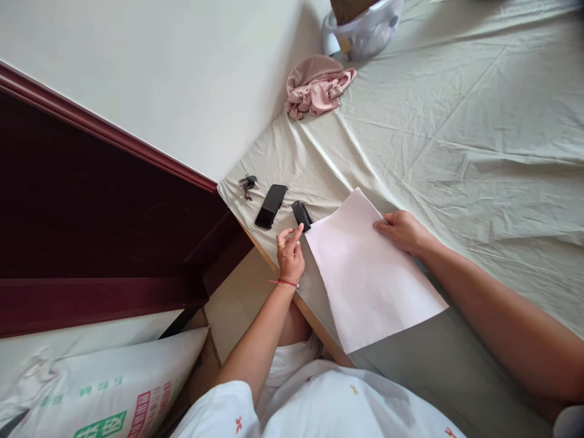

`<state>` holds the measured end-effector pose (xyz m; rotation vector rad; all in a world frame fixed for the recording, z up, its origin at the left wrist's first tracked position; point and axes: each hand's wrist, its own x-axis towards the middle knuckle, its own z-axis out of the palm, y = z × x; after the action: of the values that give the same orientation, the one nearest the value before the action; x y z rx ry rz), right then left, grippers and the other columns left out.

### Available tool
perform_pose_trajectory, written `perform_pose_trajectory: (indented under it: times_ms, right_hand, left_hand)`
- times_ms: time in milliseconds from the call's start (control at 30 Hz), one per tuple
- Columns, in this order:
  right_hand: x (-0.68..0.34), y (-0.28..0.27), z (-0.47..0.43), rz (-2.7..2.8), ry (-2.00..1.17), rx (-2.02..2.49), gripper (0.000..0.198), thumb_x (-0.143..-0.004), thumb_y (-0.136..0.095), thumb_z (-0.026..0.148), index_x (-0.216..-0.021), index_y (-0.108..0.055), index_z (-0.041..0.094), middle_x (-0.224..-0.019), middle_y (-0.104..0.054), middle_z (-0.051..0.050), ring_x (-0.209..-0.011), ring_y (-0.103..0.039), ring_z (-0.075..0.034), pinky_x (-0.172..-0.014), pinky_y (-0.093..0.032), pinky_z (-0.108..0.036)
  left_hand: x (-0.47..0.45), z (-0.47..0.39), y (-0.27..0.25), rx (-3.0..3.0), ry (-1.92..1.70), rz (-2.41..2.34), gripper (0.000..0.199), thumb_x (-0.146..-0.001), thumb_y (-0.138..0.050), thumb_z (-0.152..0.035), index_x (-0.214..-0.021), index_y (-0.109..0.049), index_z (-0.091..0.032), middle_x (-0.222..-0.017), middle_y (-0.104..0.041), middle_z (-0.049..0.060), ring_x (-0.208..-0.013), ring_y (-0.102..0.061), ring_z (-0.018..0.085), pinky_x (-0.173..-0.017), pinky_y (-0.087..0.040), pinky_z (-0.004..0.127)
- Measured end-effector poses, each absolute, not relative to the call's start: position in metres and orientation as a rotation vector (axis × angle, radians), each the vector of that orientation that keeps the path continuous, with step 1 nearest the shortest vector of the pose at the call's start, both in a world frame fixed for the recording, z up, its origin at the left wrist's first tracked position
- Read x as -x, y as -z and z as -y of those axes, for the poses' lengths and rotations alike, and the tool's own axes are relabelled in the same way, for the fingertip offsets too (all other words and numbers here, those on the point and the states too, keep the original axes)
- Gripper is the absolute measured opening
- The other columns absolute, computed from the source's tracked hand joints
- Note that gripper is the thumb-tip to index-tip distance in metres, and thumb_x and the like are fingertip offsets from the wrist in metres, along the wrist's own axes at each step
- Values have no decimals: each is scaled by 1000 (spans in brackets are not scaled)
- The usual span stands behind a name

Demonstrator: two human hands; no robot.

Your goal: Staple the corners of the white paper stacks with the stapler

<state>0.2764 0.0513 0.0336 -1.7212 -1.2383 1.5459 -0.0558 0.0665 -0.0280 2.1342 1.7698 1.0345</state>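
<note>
My right hand grips the upper right edge of a white sheet of paper, with the thumb on top. It cannot be told whether this is one sheet or several. A small black stapler sits at the paper's upper left corner. My left hand, with rings and a red string bracelet, is just below the stapler. Its fingers are bent and a little apart, with one fingertip at the stapler's near end. Nothing shows in its grasp.
A black phone and a bunch of keys lie left of the stapler on the cloth-covered table. Farther back are a crumpled pink cloth and a clear plastic basket. A white printed sack stands at lower left.
</note>
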Motion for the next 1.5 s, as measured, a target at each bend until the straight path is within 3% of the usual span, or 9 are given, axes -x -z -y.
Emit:
perform_pose_trajectory:
  times_ms: [233,400,567,833,967,1133,1267,1500]
  right_hand:
    - [-275,-37,-51,1187,-1566,1726,18,-86,-63,31,-77,-72,18,-68,-71,-5,-51,-58,-14,-45,-39,-25]
    - [-276,-35,-52,1228,-1552,1745,18,-87,-61,32,-78,-71,18,-68,-69,-4,-51,-56,-14,-46,-39,-25]
    - [-278,-31,-53,1357,-1500,1741,21,-87,-58,33,-75,-67,19,-67,-66,-4,-53,-54,-14,-48,-38,-27]
    - [-280,-32,-55,1581,-1392,1755,31,-87,-58,30,-59,-47,22,-55,-46,3,-49,-39,-10,-48,-31,-28]
    - [-285,-31,-53,1553,-1456,1656,29,-88,-61,37,-64,-55,21,-61,-57,1,-55,-50,-13,-51,-39,-27]
    - [-295,-24,-49,1337,-1831,1283,30,-90,-67,51,-92,-73,21,-89,-79,-6,-79,-74,-24,-68,-60,-34]
    - [-298,-22,-49,1305,-1865,1252,34,-90,-68,54,-98,-75,21,-95,-81,-8,-84,-77,-26,-72,-63,-36]
    - [-299,-21,-49,1430,-1827,1203,35,-91,-67,54,-97,-75,21,-97,-81,-6,-81,-75,-23,-71,-61,-34]
  left_hand:
    - [52,-67,29,-2150,-1015,-1737,57,-90,-41,-4,-130,-77,-23,-94,-65,7,-90,-63,17,-93,-52,29]
    - [48,-69,29,-2129,-971,-1734,62,-83,-41,-2,-129,-77,-21,-69,-59,2,-74,-55,18,-87,-51,31]
    - [46,-67,25,-2002,-957,-1747,61,-86,-42,-6,-136,-73,-23,-71,-63,0,-74,-58,16,-88,-51,29]
    - [44,-65,17,-1960,-935,-1829,69,-85,-45,-7,-151,-57,-21,-78,-65,-1,-79,-62,16,-93,-50,30]
    - [43,-68,20,-1746,-1011,-1942,65,-85,-50,-8,-148,-51,-20,-85,-68,0,-83,-66,18,-90,-51,31]
    - [46,-71,22,-1626,-1062,-1991,40,-86,-54,-15,-125,-56,-21,-86,-69,0,-88,-70,21,-92,-51,33]
    - [48,-71,22,-1613,-1076,-1994,33,-87,-59,-23,-120,-55,-22,-87,-69,0,-86,-70,20,-85,-51,32]
    - [49,-72,19,-1634,-1121,-2036,32,-86,-56,-21,-118,-52,-21,-80,-67,-1,-77,-69,17,-80,-53,29]
